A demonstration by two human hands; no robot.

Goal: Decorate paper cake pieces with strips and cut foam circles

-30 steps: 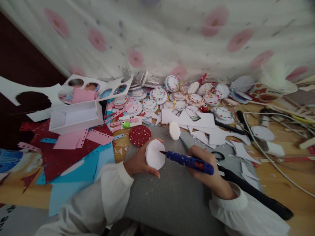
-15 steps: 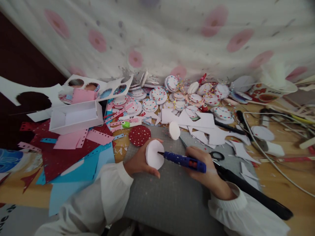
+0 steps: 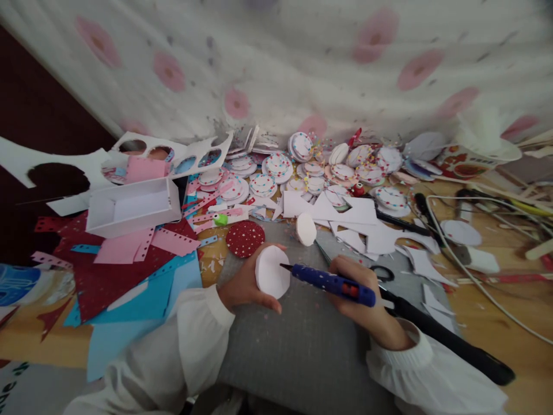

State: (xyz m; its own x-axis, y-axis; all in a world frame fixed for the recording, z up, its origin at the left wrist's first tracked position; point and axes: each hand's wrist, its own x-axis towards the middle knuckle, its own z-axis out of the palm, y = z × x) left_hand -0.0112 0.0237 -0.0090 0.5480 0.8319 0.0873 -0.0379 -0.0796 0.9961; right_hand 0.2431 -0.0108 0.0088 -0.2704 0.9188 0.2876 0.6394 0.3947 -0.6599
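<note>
My left hand (image 3: 248, 282) grips a round white paper disc (image 3: 271, 275) by its edge, thumb along the lower side. In my right hand (image 3: 356, 297) is a blue glue gun (image 3: 328, 279), its dark nozzle pointing left over the disc's right half; whether it touches the paper I cannot tell. Just beyond the left hand lies a dark red disc with white stars (image 3: 245, 238). A smaller white disc (image 3: 306, 230) stands tilted on the grey mat (image 3: 298, 357). Part of a pair of scissors (image 3: 382, 273) shows beside the right hand.
Several decorated white discs (image 3: 277, 167) are crowded along the back by the curtain (image 3: 276, 57). To the left are a white open box (image 3: 133, 207) and coloured paper sheets (image 3: 142, 305). Cut white scraps (image 3: 330, 210), a black-handled tool (image 3: 458, 340) and a white cable (image 3: 479, 288) lie on the right.
My right hand has drawn the glue gun slightly to the right, so its nozzle sits nearer the disc's right edge. The left hand and its disc have barely moved.
</note>
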